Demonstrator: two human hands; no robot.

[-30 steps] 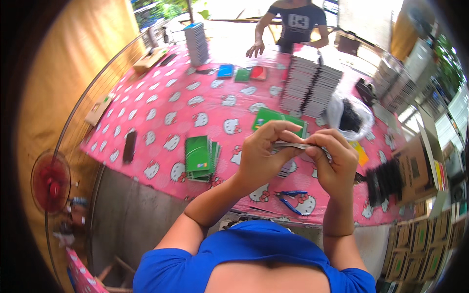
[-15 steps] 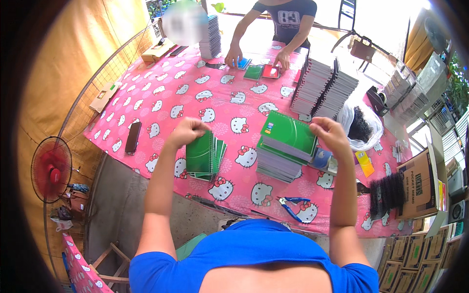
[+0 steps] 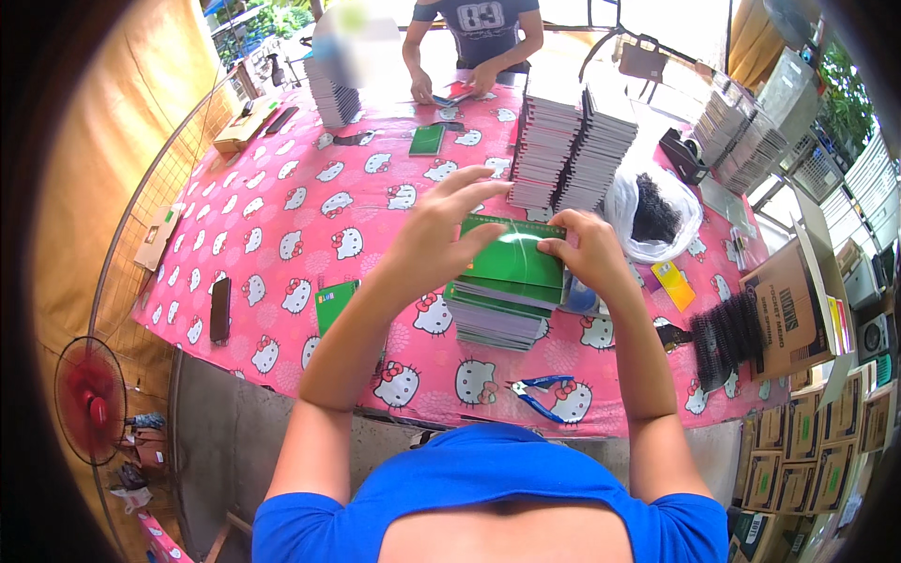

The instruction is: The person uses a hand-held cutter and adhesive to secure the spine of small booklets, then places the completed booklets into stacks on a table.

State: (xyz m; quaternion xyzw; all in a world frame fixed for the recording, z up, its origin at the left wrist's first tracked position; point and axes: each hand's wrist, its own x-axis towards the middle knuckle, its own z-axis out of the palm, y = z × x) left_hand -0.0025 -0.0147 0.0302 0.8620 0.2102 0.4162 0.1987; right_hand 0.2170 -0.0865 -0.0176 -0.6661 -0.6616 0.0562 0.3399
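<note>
A stack of green spiral notebooks [image 3: 502,310] stands in front of me. My right hand [image 3: 589,249] pinches the far right corner of the top green notebook [image 3: 516,258], its thumb on the cover. Over the far left corner of that notebook is my left hand [image 3: 450,220], fingers spread and the thumb reaching over the cover; whether it touches cannot be told. Another green notebook [image 3: 335,302] lies to the left, partly hidden behind my left forearm. Blue-handled cutting pliers [image 3: 542,392] rest with their handles apart near the table's front edge.
Tall stacks of notebooks [image 3: 547,145] rise behind my right hand, beside a white bag of black coils [image 3: 654,220]. More black spiral coils [image 3: 727,340] lie by a cardboard box [image 3: 793,305]. A phone [image 3: 220,310] lies at left. Across the table, a person [image 3: 479,42] handles small notebooks.
My left hand has moved right from the smaller notebook pile to the tall stack. My right hand stays at the top notebook's corner. The view has shifted; the person opposite has lifted notebooks.
</note>
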